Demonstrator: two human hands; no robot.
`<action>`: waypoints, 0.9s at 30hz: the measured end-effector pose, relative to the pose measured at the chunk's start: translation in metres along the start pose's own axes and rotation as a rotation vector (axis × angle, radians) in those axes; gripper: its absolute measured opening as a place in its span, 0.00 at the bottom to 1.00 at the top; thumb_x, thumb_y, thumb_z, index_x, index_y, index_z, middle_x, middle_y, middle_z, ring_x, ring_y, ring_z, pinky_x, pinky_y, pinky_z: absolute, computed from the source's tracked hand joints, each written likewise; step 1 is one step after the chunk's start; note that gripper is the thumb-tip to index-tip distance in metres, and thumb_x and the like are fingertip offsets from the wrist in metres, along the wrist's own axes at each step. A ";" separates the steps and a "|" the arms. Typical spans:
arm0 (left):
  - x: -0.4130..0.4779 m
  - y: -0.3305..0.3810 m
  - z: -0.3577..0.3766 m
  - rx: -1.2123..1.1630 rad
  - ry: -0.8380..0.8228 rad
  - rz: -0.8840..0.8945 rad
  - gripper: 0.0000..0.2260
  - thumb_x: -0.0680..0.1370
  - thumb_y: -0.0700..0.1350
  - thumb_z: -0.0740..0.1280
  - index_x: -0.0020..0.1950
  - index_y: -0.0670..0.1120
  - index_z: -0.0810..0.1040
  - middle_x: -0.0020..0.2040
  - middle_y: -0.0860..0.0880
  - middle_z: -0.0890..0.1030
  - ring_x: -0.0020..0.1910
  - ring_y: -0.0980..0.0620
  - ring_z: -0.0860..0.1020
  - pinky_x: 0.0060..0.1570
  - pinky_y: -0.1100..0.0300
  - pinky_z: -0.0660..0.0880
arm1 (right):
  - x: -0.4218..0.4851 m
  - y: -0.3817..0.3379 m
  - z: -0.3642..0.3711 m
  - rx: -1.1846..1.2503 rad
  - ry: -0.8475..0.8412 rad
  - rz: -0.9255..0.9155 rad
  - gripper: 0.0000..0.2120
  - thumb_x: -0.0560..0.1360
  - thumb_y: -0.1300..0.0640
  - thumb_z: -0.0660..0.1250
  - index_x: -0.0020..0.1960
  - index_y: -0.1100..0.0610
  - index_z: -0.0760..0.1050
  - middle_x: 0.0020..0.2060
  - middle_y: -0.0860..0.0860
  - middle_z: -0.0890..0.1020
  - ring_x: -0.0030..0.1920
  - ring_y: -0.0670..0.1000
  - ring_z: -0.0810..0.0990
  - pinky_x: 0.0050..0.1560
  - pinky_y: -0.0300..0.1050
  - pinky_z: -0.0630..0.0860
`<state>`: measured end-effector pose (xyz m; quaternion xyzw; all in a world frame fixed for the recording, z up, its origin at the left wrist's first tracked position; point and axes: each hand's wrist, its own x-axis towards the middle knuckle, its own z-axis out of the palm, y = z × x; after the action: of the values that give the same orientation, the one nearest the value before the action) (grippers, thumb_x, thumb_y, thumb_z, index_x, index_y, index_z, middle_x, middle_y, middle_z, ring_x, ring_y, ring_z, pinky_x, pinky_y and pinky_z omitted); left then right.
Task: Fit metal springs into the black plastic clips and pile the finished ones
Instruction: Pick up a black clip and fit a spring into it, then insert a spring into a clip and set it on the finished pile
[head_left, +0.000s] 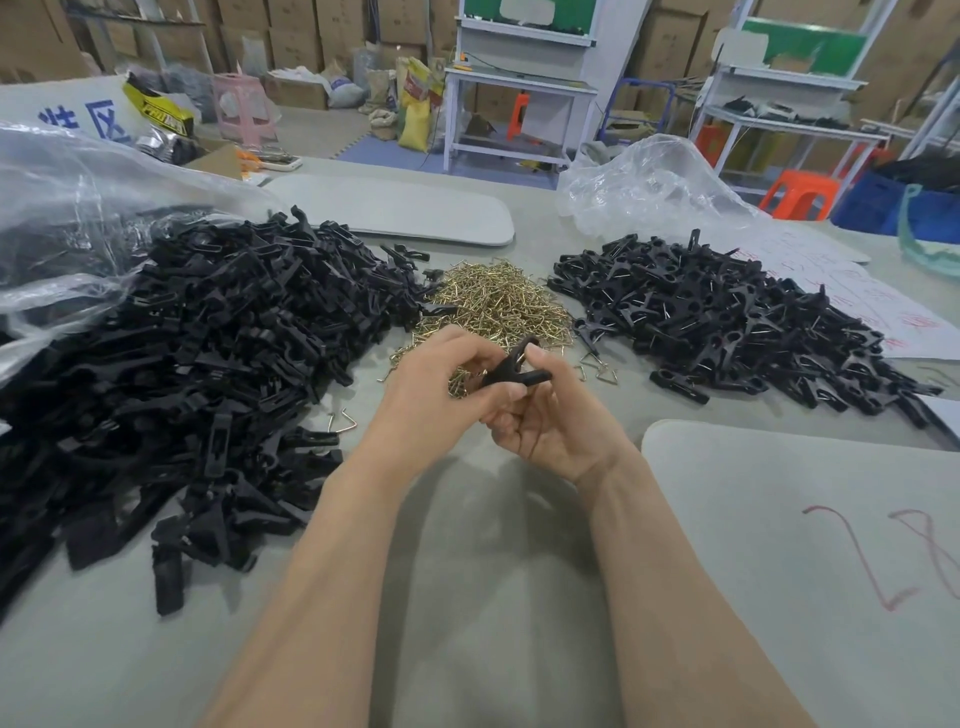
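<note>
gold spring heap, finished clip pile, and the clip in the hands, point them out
gold spring heap (493, 301), head view, on the middle of the heap.
finished clip pile (727, 327), head view, on the centre of the right-hand pile.
clip in the hands (511, 370), head view, on its black body between the fingers.

Black plastic clips (218, 332) heaped left, black finished clips (727, 322) right with thin silver wire glints. Springs (493, 301) brass-gold. Tabletop (467, 545) pale grey-green. Grey board (810, 545) with red scrawl. Clear plastic bag (644, 182). Orange stool (797, 195), pink stool (241, 106), yellow sack (415, 122).
</note>
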<state>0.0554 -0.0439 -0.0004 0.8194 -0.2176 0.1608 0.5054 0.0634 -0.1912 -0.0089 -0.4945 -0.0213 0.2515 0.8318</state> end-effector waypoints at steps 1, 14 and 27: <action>0.000 0.001 0.000 -0.021 -0.003 0.011 0.10 0.70 0.42 0.75 0.48 0.53 0.80 0.45 0.56 0.77 0.44 0.62 0.74 0.49 0.66 0.72 | 0.001 0.000 -0.001 0.002 0.003 -0.003 0.21 0.68 0.43 0.63 0.38 0.60 0.84 0.32 0.53 0.83 0.28 0.45 0.78 0.30 0.34 0.76; 0.000 -0.007 0.001 0.153 0.007 -0.124 0.08 0.71 0.46 0.74 0.49 0.54 0.81 0.43 0.52 0.79 0.46 0.54 0.76 0.50 0.57 0.72 | -0.001 -0.010 -0.003 -0.406 0.302 -0.108 0.27 0.67 0.32 0.66 0.49 0.55 0.80 0.35 0.53 0.83 0.29 0.46 0.78 0.33 0.38 0.78; -0.007 -0.027 -0.026 0.784 0.180 -0.673 0.18 0.77 0.46 0.64 0.67 0.50 0.72 0.77 0.45 0.54 0.76 0.41 0.44 0.71 0.36 0.40 | 0.008 -0.005 -0.004 -1.055 0.988 -0.540 0.38 0.78 0.56 0.64 0.78 0.46 0.42 0.77 0.60 0.42 0.77 0.56 0.43 0.71 0.44 0.47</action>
<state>0.0621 -0.0088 -0.0131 0.9545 0.1785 0.1283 0.2012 0.0736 -0.1932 -0.0080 -0.8580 0.1158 -0.2536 0.4314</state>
